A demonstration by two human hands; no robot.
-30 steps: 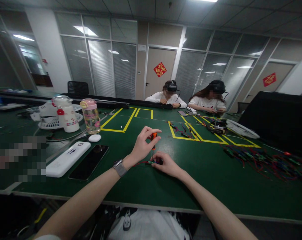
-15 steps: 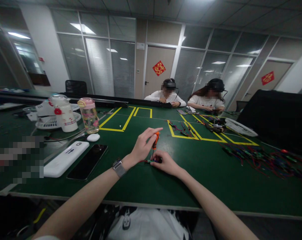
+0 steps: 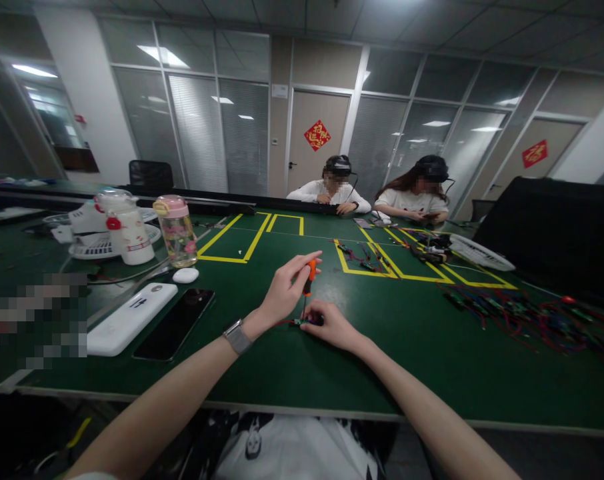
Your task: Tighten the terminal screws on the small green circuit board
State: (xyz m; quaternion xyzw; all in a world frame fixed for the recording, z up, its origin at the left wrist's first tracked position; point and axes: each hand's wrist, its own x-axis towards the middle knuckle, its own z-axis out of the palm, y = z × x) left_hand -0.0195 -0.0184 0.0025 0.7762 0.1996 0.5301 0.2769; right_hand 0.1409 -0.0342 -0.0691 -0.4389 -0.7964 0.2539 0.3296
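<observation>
My left hand (image 3: 285, 288) is closed on the orange and black handle of a screwdriver (image 3: 309, 277), which stands nearly upright with its shaft pointing down. Its tip meets a small green circuit board (image 3: 297, 323) lying on the green table (image 3: 262, 373). My right hand (image 3: 331, 325) rests on the table and pinches the right side of that board, where dark wires show between the fingers. A red wire runs out from the board's left end. The fingers partly cover the board, so its details are hidden.
A black phone (image 3: 175, 325), a white case-like block (image 3: 133, 320) and a small white case (image 3: 186, 275) lie left. Behind them stand two bottles (image 3: 177, 233). Wired boards (image 3: 532, 317) pile up at right; others lie inside yellow tape. Two people sit across the table.
The screwdriver has become a little more upright, its handle shifting slightly left. My left fingers have moved slightly around the handle. My right hand stays on the board.
</observation>
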